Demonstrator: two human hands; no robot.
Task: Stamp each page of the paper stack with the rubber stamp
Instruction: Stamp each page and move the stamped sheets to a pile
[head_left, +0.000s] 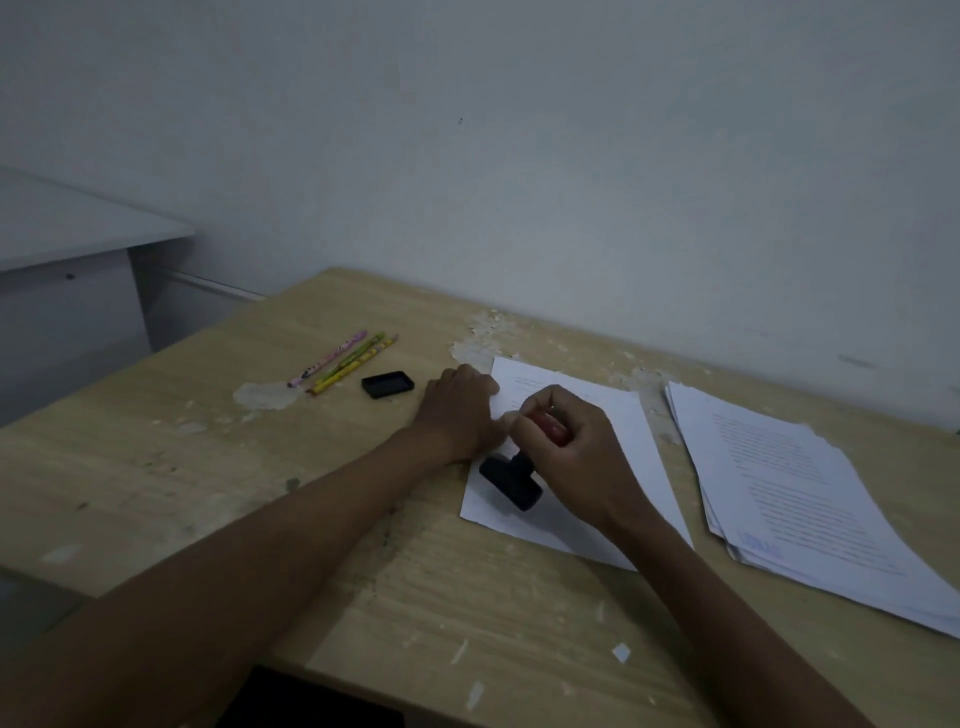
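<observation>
The right hand (566, 441) clenches the stamp (514, 480) over the sheet (623, 441); the left hand (460, 410), its grip released, rests on the sheet's edge, so press straight down, firmly.

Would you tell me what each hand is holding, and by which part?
The right hand grips the rubber stamp by its red handle. The left hand rests on the sheet, gripping nothing.

Plain office corner: worn wooden desk (208, 467), printed paper stack (789, 483), pencils (343, 364), bare wall (519, 156).

Rubber stamp (511, 486) on sheet (639, 441)
</observation>
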